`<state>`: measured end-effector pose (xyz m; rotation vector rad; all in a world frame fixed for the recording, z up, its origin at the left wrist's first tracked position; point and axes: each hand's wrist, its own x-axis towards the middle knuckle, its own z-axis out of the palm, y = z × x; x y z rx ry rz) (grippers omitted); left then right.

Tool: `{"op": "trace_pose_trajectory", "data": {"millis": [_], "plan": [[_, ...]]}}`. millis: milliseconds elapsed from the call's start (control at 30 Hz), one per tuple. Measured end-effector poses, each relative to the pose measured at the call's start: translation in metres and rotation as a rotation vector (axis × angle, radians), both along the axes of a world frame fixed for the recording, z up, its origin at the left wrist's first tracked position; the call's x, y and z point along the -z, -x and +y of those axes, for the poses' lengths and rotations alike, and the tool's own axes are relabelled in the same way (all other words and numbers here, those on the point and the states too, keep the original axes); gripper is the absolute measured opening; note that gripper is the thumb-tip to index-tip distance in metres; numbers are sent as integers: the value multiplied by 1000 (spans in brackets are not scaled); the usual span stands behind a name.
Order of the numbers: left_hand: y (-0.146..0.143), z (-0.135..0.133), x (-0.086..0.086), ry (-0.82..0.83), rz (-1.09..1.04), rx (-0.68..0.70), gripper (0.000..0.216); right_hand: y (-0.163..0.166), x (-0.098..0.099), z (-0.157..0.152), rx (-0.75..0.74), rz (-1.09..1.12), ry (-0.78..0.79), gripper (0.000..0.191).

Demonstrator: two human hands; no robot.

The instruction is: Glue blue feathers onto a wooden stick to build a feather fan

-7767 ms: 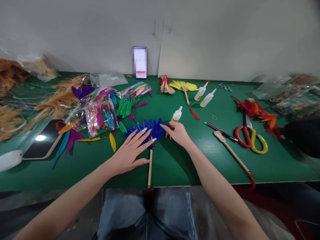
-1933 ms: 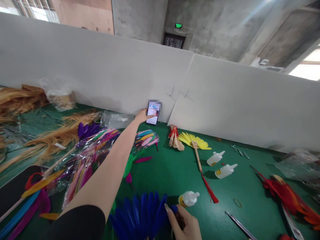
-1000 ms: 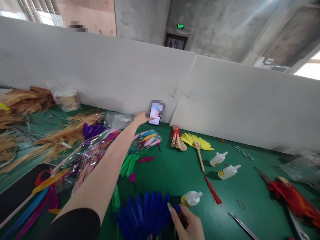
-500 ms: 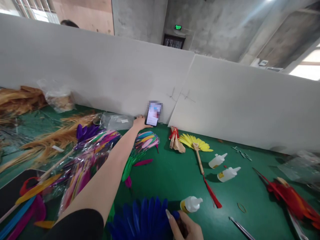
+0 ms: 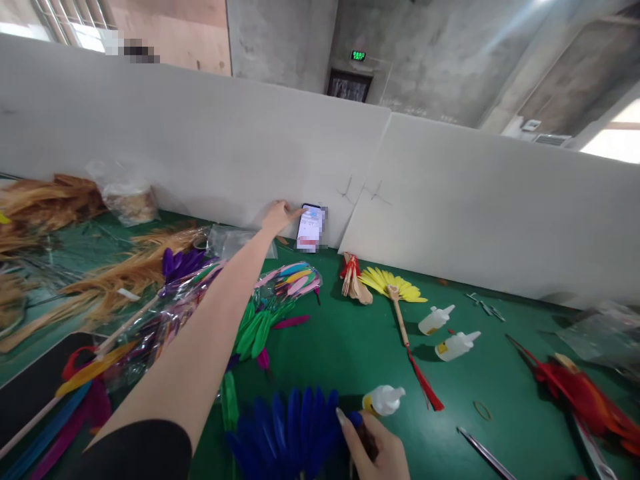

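My left hand (image 5: 277,216) is stretched far out to a phone (image 5: 310,228) that leans upright against the white partition, and a fingertip touches its upper left edge. The other fingers are loosely apart and hold nothing. My right hand (image 5: 373,450) sits at the bottom edge with its fingers curled onto the right side of a blue feather fan (image 5: 287,437) lying on the green table (image 5: 345,340). A small white glue bottle (image 5: 383,401) lies just beyond that hand.
Bags of coloured feathers (image 5: 190,300) and brown feather bundles (image 5: 55,200) crowd the left side. A yellow feather fan (image 5: 393,288), two more glue bottles (image 5: 447,333), red-orange feathers (image 5: 585,393) and a thin metal tool (image 5: 483,453) lie to the right.
My left hand stays at the phone and has risen from its lower left side to its upper left edge. The phone stands a little more upright. My right hand stays on the blue fan.
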<state>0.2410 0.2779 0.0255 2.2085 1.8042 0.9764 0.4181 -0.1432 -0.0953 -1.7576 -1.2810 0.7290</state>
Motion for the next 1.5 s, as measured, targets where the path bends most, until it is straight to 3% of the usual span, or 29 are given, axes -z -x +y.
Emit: {"op": "trace_pose_trajectory", "data": {"millis": [100,200,367,500,600,733,933,1133,1333,1500], "plan": [[11,-27,-18,-52,-51,17,51,-3,-9,1,-69,27,33,47],[20,-73,-24,-68,-71,75,43,-4,-12,3,-93,44,15,46],[24,-198,-22,-51,-93,283,35,-6,-14,7,-139,111,-51,46],[29,-304,-15,50,-120,499,30,-9,-28,6,-153,204,-64,43],[31,-350,-8,261,-173,641,27,-12,-42,4,-160,308,-74,42],[21,-365,1,444,-172,668,27,-14,-55,-2,-161,342,-96,42],[18,-374,13,392,-145,640,29,-21,-63,-13,-368,241,1,40],[36,-376,27,421,-141,615,28,-15,-59,-12,-318,163,-6,40],[40,-373,30,365,-105,574,25,-11,-54,-8,-301,172,-8,43],[35,-377,34,196,16,566,30,-12,-52,-7,-277,157,-18,44]]}}
